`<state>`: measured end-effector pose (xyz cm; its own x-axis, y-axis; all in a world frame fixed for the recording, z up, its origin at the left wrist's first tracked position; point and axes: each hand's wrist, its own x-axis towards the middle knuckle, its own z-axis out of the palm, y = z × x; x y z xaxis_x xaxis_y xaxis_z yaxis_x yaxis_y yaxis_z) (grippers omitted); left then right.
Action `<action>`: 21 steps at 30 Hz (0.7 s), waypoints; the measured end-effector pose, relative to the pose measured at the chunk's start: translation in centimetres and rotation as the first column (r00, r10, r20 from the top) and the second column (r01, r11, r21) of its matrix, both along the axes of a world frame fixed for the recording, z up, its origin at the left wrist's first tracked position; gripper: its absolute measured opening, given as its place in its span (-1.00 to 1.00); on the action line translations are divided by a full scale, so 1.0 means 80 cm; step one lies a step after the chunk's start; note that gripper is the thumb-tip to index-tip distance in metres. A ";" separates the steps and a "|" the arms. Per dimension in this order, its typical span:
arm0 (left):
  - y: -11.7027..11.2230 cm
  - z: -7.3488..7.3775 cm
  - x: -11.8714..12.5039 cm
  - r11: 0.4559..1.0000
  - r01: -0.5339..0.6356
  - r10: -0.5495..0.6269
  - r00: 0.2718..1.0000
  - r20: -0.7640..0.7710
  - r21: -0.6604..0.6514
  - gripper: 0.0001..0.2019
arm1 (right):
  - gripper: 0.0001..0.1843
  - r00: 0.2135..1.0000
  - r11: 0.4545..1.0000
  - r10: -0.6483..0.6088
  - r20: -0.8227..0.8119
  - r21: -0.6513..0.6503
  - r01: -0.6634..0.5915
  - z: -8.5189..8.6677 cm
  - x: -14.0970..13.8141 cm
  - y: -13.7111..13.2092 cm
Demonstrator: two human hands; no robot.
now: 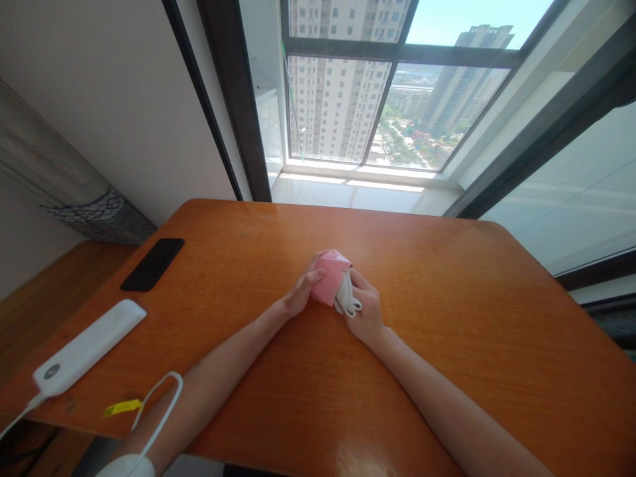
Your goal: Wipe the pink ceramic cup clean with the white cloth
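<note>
Above the middle of the wooden table, my left hand (pixel 304 289) is closed around a small pink box (pixel 328 281), its thumb lying across the near face. A folded bundle of white cable (pixel 344 295) sits at the box's right side, its looped end hanging toward me. My right hand (pixel 366 307) is closed on this cable bundle, fingers partly hidden behind it and the box. Whether the cable is partly inside the box, I cannot tell.
On the wooden table (pixel 447 318), a black phone (pixel 153 265) lies at the left. Nearer me is a white power strip (pixel 89 349) with a cord. A white cable loop (pixel 173 391) with a yellow tag (pixel 122 407) crosses by my left forearm. A window (pixel 342 106) stands beyond the table.
</note>
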<state>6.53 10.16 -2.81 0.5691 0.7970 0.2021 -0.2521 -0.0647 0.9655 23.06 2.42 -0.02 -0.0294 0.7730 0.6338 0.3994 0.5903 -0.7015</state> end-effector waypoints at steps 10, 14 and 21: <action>-0.004 0.005 0.003 0.988 0.020 -0.009 0.997 0.072 -0.155 -0.36 | -0.73 0.986 0.993 -0.107 0.126 0.061 0.100 0.002 -0.008 -0.005; -0.003 0.008 0.002 0.999 -0.024 0.025 0.999 0.035 -0.022 -0.40 | -0.75 0.991 0.992 -0.128 0.031 -0.018 0.128 0.002 -0.009 -0.006; -0.009 0.025 0.002 0.999 -0.017 0.019 0.999 -0.032 0.046 -0.31 | -0.74 0.968 0.980 -0.078 -0.238 -0.199 0.030 0.013 -0.003 -0.002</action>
<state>6.67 9.46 -0.79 0.5617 0.7974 0.2205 -0.2194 -0.1134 0.9690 22.79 2.23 0.98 0.1525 0.8769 0.4558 0.2303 0.4170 -0.8793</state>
